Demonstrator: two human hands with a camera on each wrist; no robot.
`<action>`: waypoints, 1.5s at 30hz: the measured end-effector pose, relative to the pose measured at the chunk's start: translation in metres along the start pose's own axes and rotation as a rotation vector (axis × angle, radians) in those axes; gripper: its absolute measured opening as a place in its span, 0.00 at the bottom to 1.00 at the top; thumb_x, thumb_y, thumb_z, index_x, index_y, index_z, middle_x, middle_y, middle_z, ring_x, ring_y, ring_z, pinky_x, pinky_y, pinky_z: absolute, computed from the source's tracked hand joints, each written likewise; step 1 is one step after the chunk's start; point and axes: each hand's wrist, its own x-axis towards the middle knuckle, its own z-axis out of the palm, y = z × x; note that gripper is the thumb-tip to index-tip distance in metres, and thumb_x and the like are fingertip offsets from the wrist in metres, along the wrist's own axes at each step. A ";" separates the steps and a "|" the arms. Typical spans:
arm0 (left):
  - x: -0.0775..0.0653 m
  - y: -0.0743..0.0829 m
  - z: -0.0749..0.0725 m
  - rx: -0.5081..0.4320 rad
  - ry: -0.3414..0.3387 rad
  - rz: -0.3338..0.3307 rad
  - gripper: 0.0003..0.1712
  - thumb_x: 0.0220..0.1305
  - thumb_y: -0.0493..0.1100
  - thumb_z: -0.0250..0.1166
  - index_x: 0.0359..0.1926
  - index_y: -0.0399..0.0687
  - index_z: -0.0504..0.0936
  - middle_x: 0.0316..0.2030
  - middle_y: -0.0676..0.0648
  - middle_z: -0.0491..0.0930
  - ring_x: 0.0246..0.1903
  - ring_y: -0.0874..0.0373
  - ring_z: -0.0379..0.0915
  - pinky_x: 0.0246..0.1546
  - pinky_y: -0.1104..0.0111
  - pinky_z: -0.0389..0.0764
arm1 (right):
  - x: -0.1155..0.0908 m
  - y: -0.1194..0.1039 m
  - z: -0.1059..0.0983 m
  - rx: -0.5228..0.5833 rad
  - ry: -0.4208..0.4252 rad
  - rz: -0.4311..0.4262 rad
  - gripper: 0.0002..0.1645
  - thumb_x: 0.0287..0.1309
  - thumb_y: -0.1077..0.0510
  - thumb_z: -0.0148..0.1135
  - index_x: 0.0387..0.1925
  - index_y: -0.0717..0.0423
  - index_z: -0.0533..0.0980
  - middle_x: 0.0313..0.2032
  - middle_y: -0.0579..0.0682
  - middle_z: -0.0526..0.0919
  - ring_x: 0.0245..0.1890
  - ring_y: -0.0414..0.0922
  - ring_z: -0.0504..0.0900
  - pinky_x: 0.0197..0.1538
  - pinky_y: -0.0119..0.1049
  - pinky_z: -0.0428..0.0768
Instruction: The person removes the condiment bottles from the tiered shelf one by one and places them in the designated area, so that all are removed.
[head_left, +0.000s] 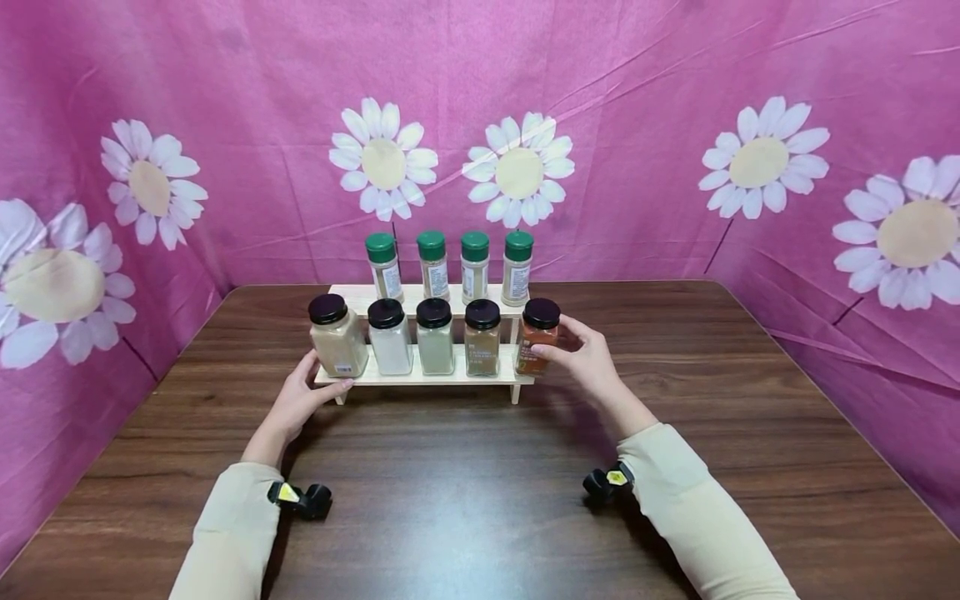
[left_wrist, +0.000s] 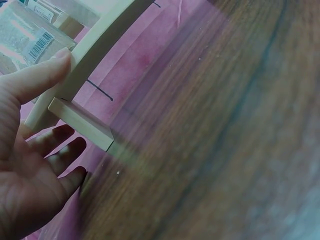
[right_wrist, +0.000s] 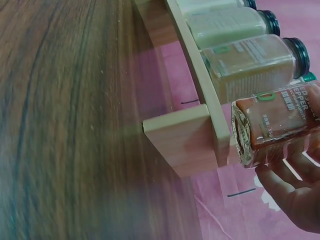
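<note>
A two-tier light wooden spice rack (head_left: pixel 420 379) stands on the table. My left hand (head_left: pixel 303 396) grips the left end of its lower shelf. In the left wrist view, the thumb (left_wrist: pixel 45 75) presses the shelf's edge while fingers curl below it. Right beside that thumb is a black-capped jar of beige powder (head_left: pixel 341 346). My right hand (head_left: pixel 588 358) holds a black-capped jar of red pepper (head_left: pixel 534 354) at the lower shelf's right end. In the right wrist view, the base of that jar shows, off the shelf surface. A jar of brown powder (right_wrist: pixel 250 65) stands beside it.
Along the lower shelf are also a jar of white powder (head_left: pixel 392 348) and a jar of pale green powder (head_left: pixel 436 348). Several green-capped shakers (head_left: pixel 475 271) line the upper tier. Behind the brown wooden table (head_left: pixel 450 492) hangs a pink flowered cloth (head_left: pixel 637 125).
</note>
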 end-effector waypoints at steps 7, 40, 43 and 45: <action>0.000 0.000 -0.001 0.004 0.003 -0.003 0.42 0.49 0.37 0.64 0.62 0.39 0.52 0.55 0.35 0.61 0.47 0.62 0.60 0.51 0.65 0.56 | 0.008 0.019 -0.018 0.011 -0.047 -0.034 0.30 0.40 0.63 0.67 0.49 0.63 0.70 0.37 0.57 0.79 0.33 0.40 0.76 0.36 0.30 0.72; 0.000 0.000 0.002 -0.024 0.015 0.005 0.40 0.49 0.36 0.64 0.62 0.40 0.53 0.55 0.38 0.60 0.49 0.58 0.59 0.46 0.72 0.61 | 0.041 0.038 -0.045 -0.065 -0.072 0.087 0.34 0.43 0.61 0.66 0.54 0.64 0.65 0.44 0.52 0.77 0.38 0.34 0.74 0.40 0.27 0.71; -0.001 0.000 0.003 -0.021 0.015 -0.002 0.40 0.49 0.36 0.64 0.62 0.40 0.53 0.56 0.38 0.59 0.51 0.54 0.57 0.47 0.69 0.59 | 0.048 0.041 -0.042 -0.068 -0.079 0.085 0.34 0.44 0.62 0.65 0.54 0.64 0.65 0.46 0.56 0.75 0.39 0.33 0.74 0.39 0.27 0.71; -0.001 -0.001 0.002 -0.018 0.016 -0.003 0.40 0.49 0.36 0.64 0.62 0.40 0.53 0.56 0.38 0.59 0.51 0.53 0.56 0.47 0.69 0.59 | 0.051 0.043 -0.040 -0.046 -0.080 0.096 0.34 0.44 0.63 0.65 0.55 0.64 0.65 0.47 0.57 0.73 0.39 0.33 0.74 0.39 0.27 0.72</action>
